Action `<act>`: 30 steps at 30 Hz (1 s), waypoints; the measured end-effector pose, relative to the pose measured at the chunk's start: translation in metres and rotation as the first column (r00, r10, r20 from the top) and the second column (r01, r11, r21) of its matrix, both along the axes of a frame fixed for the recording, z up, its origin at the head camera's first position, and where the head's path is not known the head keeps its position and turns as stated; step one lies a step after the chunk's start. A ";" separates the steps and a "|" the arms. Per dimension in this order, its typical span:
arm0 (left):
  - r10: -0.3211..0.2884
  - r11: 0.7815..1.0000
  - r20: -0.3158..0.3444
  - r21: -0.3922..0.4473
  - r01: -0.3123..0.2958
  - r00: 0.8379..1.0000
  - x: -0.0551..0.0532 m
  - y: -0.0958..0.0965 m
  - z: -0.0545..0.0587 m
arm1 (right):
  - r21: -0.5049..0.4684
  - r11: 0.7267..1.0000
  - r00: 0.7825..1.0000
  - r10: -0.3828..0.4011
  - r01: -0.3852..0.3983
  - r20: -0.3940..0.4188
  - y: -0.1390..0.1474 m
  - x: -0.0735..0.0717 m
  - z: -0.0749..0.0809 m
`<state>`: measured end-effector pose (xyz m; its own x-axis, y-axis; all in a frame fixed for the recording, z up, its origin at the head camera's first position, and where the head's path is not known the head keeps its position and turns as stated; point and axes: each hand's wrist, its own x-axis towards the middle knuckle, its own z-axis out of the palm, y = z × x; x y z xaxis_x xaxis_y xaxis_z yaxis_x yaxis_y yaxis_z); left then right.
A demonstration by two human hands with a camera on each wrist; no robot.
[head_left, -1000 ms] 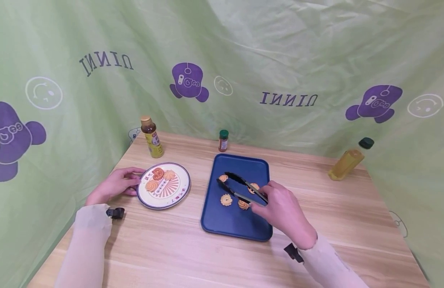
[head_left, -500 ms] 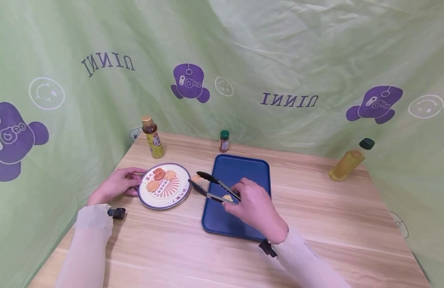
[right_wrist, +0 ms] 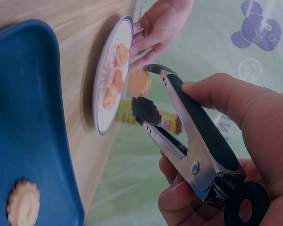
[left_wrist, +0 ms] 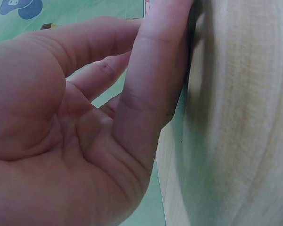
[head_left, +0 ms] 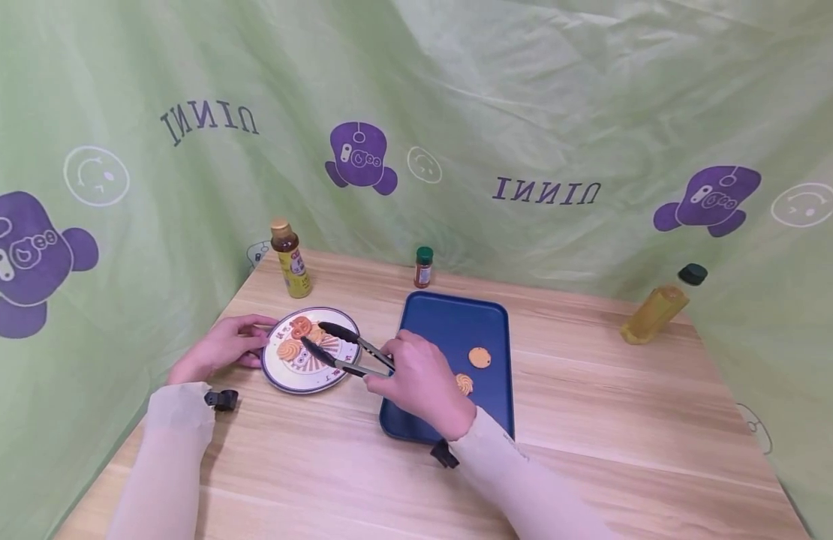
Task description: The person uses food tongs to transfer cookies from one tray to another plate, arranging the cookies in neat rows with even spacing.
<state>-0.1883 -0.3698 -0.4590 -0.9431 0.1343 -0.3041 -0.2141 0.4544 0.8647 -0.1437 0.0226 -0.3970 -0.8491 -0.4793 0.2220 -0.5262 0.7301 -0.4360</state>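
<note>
Head cam: at wood-grain table, green printed drape behind, R hand grips tongs over plate; L hand touches plate's rim, can't tell if gripping. Blue tray w/ cookies lies alongside; bottles stand toward back. L-wrist cam: fingers nr table, tips hidden. R-wrist cam: held cookie btwn tong tips, just above plate.

We could pass a hand over the table between tray and dark-capped bottle. Our left hand blocks the left of the plate; our right hand and tongs cross the plate-tray gap; tan-capped bottle and jar stand behind.
</note>
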 end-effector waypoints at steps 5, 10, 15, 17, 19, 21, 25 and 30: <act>-0.005 1.000 0.003 0.006 0.005 1.000 0.000 0.000 0.000 | 0.029 1.000 1.000 0.001 -0.001 0.002 -0.012 -0.004 -0.008; -0.007 1.000 0.000 -0.001 0.007 1.000 -0.001 -0.001 -0.001 | 0.055 0.998 1.000 0.007 -0.007 0.005 -0.017 -0.003 -0.012; -0.009 1.000 -0.005 -0.003 0.009 1.000 -0.002 -0.002 -0.002 | 0.084 0.996 1.000 0.018 -0.018 -0.002 -0.019 -0.001 -0.015; -0.009 1.000 -0.007 0.000 0.009 1.000 -0.002 -0.002 -0.002 | 0.095 0.995 1.000 0.022 -0.021 -0.012 -0.021 -0.001 -0.017; -0.011 1.000 -0.008 0.005 0.011 1.000 -0.001 -0.003 -0.002 | 0.104 0.994 0.999 0.023 -0.021 -0.025 -0.023 0.000 -0.019; -0.010 1.000 -0.008 0.008 0.010 1.000 -0.001 -0.003 -0.002 | 0.114 0.993 0.999 0.021 -0.016 -0.037 -0.024 0.000 -0.020; -0.010 1.000 -0.005 0.005 0.010 1.000 -0.001 -0.003 -0.002 | 0.125 0.992 0.999 0.019 -0.013 -0.047 -0.025 0.001 -0.020; -0.010 1.000 -0.005 0.003 0.010 1.000 -0.001 -0.003 -0.002 | 0.129 0.992 0.999 0.018 -0.013 -0.033 -0.024 0.001 -0.019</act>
<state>-0.1891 -0.3725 -0.4605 -0.9433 0.1450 -0.2985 -0.2046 0.4539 0.8672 -0.1430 -0.0014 -0.4160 -0.8343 -0.5188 0.1867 -0.5509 0.7705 -0.3207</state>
